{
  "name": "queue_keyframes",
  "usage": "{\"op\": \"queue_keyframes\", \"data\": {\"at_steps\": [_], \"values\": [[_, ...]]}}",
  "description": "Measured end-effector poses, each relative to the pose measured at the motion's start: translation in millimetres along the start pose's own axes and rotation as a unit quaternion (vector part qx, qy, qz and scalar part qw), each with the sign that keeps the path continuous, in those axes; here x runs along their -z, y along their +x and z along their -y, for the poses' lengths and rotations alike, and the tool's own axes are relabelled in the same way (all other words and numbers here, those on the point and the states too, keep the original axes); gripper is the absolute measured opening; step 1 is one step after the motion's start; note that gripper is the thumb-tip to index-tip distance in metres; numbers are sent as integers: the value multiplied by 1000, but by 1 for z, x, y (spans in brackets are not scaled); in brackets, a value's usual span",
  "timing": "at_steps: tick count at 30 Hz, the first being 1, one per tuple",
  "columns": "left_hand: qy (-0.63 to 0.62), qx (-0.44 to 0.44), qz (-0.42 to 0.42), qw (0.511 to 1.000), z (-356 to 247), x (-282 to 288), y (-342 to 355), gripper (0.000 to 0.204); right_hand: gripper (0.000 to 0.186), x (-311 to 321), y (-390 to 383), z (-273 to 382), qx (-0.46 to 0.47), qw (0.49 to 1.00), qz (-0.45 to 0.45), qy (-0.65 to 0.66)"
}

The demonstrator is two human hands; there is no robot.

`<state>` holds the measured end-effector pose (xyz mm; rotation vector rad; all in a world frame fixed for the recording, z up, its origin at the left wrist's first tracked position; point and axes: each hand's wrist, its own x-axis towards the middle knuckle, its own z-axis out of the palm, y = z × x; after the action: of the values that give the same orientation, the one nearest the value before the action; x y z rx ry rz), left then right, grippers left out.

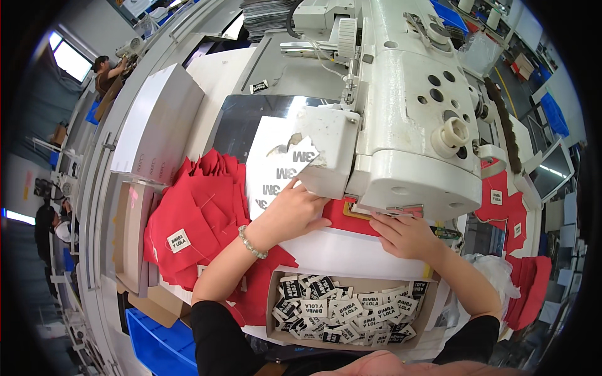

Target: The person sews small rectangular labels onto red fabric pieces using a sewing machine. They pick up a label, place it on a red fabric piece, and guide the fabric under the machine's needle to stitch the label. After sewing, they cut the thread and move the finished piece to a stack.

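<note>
A piece of red fabric point(348, 218) lies under the head of a white sewing machine point(417, 178), beside a yellow-edged plate point(356, 211). My left hand point(293, 214) rests at the fabric's left end, fingers stretched toward the machine's white cover and thumb apart; some fingertips are hard to see. On the other side, my right hand point(406, 237) lies with extended fingers near the yellow-edged plate, under the machine head. Whether its fingertips touch a label there is hidden. Just in front of both hands stands a cardboard box point(273, 294) of black and white fabric labels point(348, 309).
Stacked red fabric pieces point(197, 219), some with white labels, lie left of my left arm. More labelled red pieces point(525, 282) hang at the right. A tall white box point(157, 122) stands back left, and a blue bin point(164, 344) sits low left. People work farther left.
</note>
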<state>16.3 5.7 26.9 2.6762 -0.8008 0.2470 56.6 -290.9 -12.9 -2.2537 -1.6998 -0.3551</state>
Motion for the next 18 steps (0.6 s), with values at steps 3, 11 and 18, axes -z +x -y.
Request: {"op": "queue_keyframes", "data": {"at_steps": [3, 11, 18], "values": [[-28, 67, -14, 997, -4, 12, 8, 23, 34, -1, -1, 1, -3, 1000, 8, 0], [1, -46, -29, 999, -9, 2, 17, 20, 32, 4, 0, 5, -29, 999, 18, 21], [-62, -120, -55, 989, -3, -44, 17, 19, 33, 6, 1, 5, -48, 998, 22, 35]]}}
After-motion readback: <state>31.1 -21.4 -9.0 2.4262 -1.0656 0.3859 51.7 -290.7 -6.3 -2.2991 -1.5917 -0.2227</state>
